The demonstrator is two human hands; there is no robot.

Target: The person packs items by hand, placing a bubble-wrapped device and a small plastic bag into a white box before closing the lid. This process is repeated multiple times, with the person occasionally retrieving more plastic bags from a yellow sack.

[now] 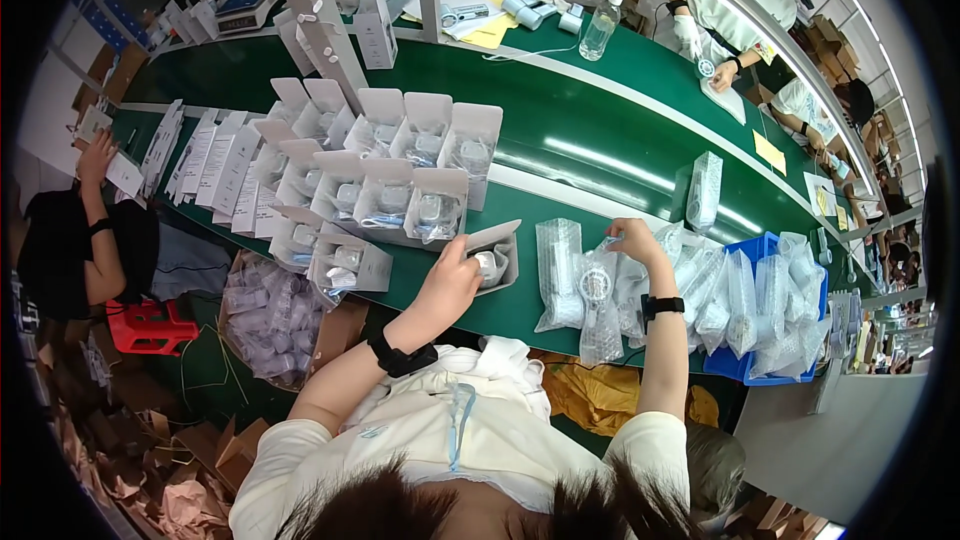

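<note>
My left hand [450, 285] is closed on the left side of a small white box [510, 236] with its flap up. A pale device in plastic [487, 266] shows inside that box. My right hand [634, 238] pinches the top of a bubble-wrap bag [601, 330], in which a round, fan-like head is visible. Another bubble-wrap bag [556, 270] lies just left of it, and more wrapped pieces [700, 285] are to the right. Left of my left hand, rows of open white boxes [437, 180] hold bagged devices.
A blue bin [735, 365] of bubble-wrapped pieces stands at the right. Flattened white cartons [225, 165] lie at the left, above a carton of bagged parts [270, 320]. A bubble-wrapped box [704, 190] and a bottle [600, 28] stand farther back. Co-workers [735, 0] sit across and at the left.
</note>
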